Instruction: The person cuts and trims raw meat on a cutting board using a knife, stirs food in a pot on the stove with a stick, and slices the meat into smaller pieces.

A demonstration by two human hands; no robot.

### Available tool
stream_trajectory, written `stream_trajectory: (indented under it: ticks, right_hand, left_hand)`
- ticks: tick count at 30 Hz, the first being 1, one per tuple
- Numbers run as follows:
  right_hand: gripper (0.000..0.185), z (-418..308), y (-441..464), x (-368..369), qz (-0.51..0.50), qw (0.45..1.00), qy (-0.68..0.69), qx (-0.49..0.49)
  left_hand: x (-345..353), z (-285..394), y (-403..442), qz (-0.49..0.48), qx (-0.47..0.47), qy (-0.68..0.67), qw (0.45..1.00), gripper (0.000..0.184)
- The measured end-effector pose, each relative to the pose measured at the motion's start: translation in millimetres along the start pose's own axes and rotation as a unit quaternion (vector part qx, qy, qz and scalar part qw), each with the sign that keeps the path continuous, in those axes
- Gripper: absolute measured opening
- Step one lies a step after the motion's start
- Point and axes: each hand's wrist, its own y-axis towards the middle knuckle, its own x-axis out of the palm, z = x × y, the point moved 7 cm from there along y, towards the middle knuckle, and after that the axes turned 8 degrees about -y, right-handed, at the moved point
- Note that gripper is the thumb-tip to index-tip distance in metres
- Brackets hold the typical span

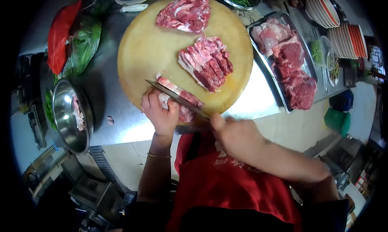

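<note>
My right hand [232,133] grips the handle of a knife [178,97], whose blade points up and left across a piece of raw meat [188,98] near the front edge of the round cutting board [139,50]. With curled fingers my left hand [159,112] holds that piece from the left, close to the blade. Part of the piece is hidden under the blade and the fingers. Behind it, sliced meat [206,62] lies in a row at the board's middle right. A larger slab of meat [186,11] rests at the board's far edge.
A steel tray [286,106] with big meat pieces stands at the right, beside stacked bowls [347,42]. To the left are a steel bowl [64,106] with scraps, bagged greens [85,46] and a red bag [62,38]. A white-handled knife [134,8] lies behind the board.
</note>
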Motion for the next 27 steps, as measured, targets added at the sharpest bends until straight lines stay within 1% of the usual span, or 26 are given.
stream_trajectory:
  ticks: [1, 3, 4, 6, 7, 8, 9, 10, 11, 13, 14, 16, 17, 19, 20, 22, 23, 24, 25, 26, 27]
  right_hand:
    - [0.024, -4.3, 16.8, 8.4, 0.001, 1.0, 0.001, 0.0]
    - [0.039, -16.5, 60.0, 10.8, 0.038, 0.998, 0.038, -0.039]
    - [0.039, -17.7, 55.9, 6.4, 0.044, 0.997, 0.037, -0.042]
    - [0.042, -9.3, 50.4, 4.9, -0.034, 0.998, 0.039, -0.03]
    - [0.042, -7.7, 42.5, -4.0, -0.034, 0.998, 0.028, -0.037]
    - [0.041, -6.5, 26.9, -7.3, -0.068, 0.997, 0.006, -0.024]
    - [0.04, -4.4, 12.1, -5.1, -0.101, 0.995, -0.013, -0.011]
    - [0.031, -3.4, 4.8, -3.0, -0.028, 0.999, -0.001, -0.015]
    - [0.031, -1.9, 6.6, 11.9, -0.037, 0.999, -0.005, -0.019]
    - [0.031, -4.3, 27.3, 15.1, 0.033, 0.999, -0.014, -0.021]
    - [0.031, -8.8, 41.9, 26.8, 0.033, 0.999, -0.014, -0.024]
    - [0.032, -24.2, 67.4, 25.5, 0.132, 0.986, -0.079, -0.058]
    - [0.032, -20.9, 60.5, 18.7, 0.14, 0.985, -0.085, -0.061]
    - [0.036, -11.9, 34.1, 5.8, 0.079, 0.994, 0.013, -0.068]
    - [0.036, -13.2, 25.6, 4.8, 0.081, 0.994, 0.004, -0.072]
    - [0.028, -4.7, 21.9, 9.7, 0.037, 0.999, -0.004, -0.039]
    - [0.026, -6.4, 29.3, 13.8, 0.05, 0.997, -0.022, -0.056]
    - [0.027, -7.4, 41.1, 13.5, 0.042, 0.998, -0.032, -0.034]
    - [0.029, -4.9, 54.9, 10.0, 0.035, 0.998, -0.04, -0.014]
    - [0.029, 2.7, 68.8, 3.3, 0.04, 0.998, -0.045, -0.017]
    - [0.032, 11.6, 83.8, -1.6, 0.041, 0.999, -0.012, -0.019]
  left_hand:
    - [-0.8, -0.2, -1.4, 0.0, 0.001, 0.001, 1.0, 0.038]
    - [0.3, -3.4, -0.2, -0.007, -0.002, 0.002, 1.0, 0.04]
    - [-0.9, -2.6, -0.1, 0.002, -0.012, 0.014, 1.0, 0.039]
    - [-1.6, 6.6, -0.5, 0.011, 0.006, 0.031, 0.999, 0.039]
    - [-0.8, 10.5, -1.3, 0.012, 0.017, 0.049, 0.999, 0.038]
    - [0.5, 5.6, -4.2, 0.018, 0.0, 0.009, 1.0, 0.038]
    - [0.1, 3.6, -2.5, 0.023, -0.005, 0.01, 1.0, 0.038]
    - [-1.1, 2.4, -0.8, 0.039, -0.006, 0.014, 0.999, 0.038]
    - [-2.0, 1.9, -2.0, 0.053, -0.01, 0.016, 0.998, 0.037]
    - [-0.7, -1.8, 0.4, 0.065, -0.016, 0.022, 0.997, 0.037]
    - [-2.5, -1.0, 0.6, 0.072, -0.011, 0.019, 0.997, 0.036]
    - [-7.3, 0.9, -2.2, 0.084, -0.015, 0.035, 0.996, 0.036]
    - [-9.3, 1.7, -1.5, 0.094, -0.01, 0.034, 0.995, 0.036]
    - [-5.5, 4.7, -3.6, 0.065, -0.009, 0.047, 0.997, 0.035]
    - [-7.6, 6.8, -7.8, 0.075, -0.009, 0.042, 0.996, 0.035]
    - [-8.9, 12.9, -9.2, 0.088, 0.003, 0.04, 0.995, 0.035]
    - [-6.3, 16.2, -7.8, 0.092, 0.01, 0.038, 0.995, 0.035]
    - [-2.5, 9.2, -6.6, 0.092, -0.008, 0.051, 0.994, 0.034]
    - [-3.6, 13.0, -2.5, 0.099, -0.005, 0.047, 0.994, 0.034]
    - [-5.7, 13.0, 0.2, 0.097, -0.013, 0.046, 0.994, 0.034]
    - [-9.3, 11.2, -0.8, 0.091, -0.024, 0.048, 0.994, 0.034]
